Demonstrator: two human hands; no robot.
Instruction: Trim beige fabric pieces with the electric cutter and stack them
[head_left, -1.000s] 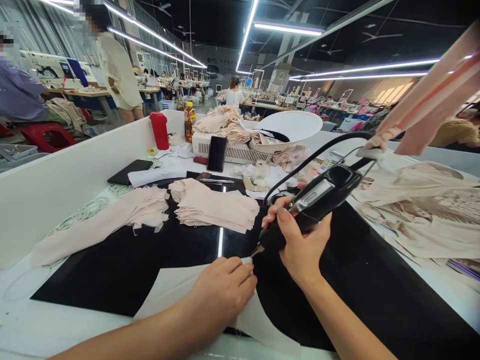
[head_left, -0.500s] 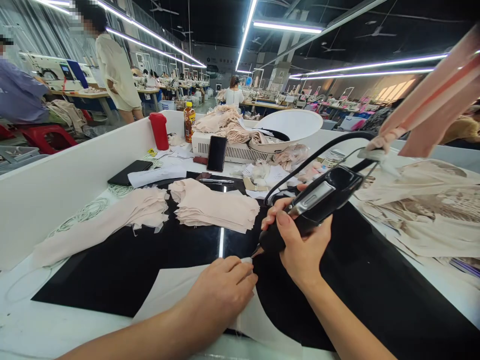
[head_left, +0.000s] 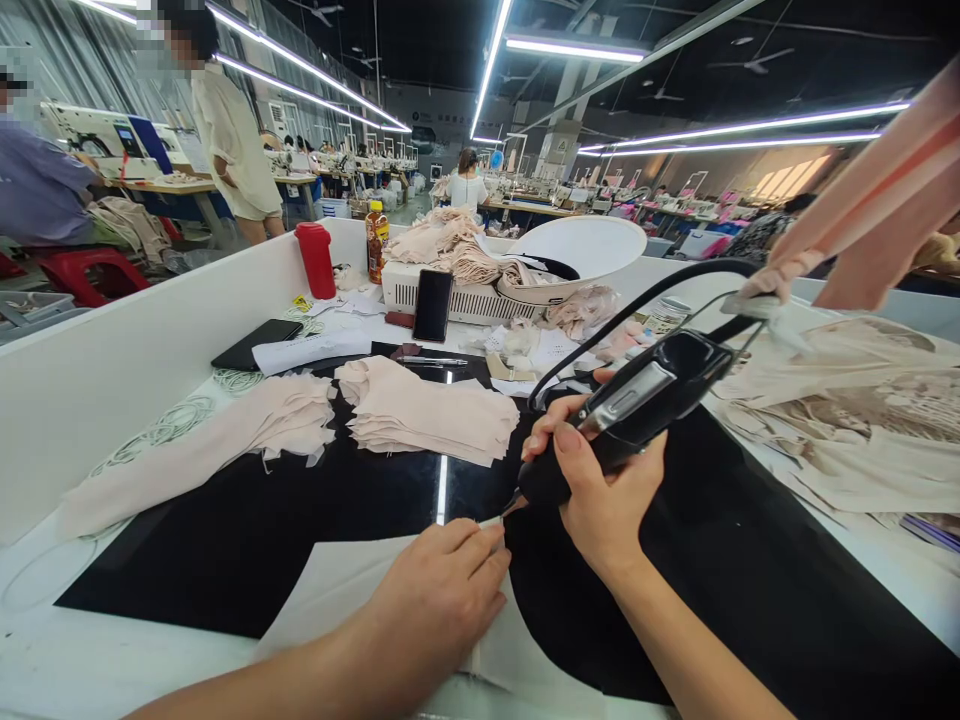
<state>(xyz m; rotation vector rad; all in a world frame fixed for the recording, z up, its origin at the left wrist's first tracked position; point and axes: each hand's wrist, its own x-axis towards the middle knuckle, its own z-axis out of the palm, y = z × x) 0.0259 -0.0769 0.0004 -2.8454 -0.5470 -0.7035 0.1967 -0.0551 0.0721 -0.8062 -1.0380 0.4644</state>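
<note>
My right hand point(head_left: 611, 490) is wrapped around a black corded electric hand tool point(head_left: 626, 410) with a silver panel on its side. The tool tilts down to the left, and its narrow metal tip point(head_left: 514, 503) ends right by the fingertips of my left hand point(head_left: 454, 590). Those fingers are closed on the upper edge of a pale fabric piece point(head_left: 341, 580), which lies partly on a black board point(head_left: 202, 560); what is under the fingertips is hidden. Behind my hands lie a stack of pale pink fabric pieces point(head_left: 431, 410) and a longer pink pile point(head_left: 202, 450).
A black cable point(head_left: 600, 335) and a pink cloth strip point(head_left: 862, 200) rise from the tool. Beige fabric point(head_left: 862, 410) covers the right side. A phone point(head_left: 433, 306), red cup point(head_left: 315, 260) and bottle point(head_left: 376, 240) stand behind. A low white wall point(head_left: 150, 380) borders the left.
My left hand has shifted slightly left and toward me along with the pale fabric's edge. The right hand and the tool stay almost in place.
</note>
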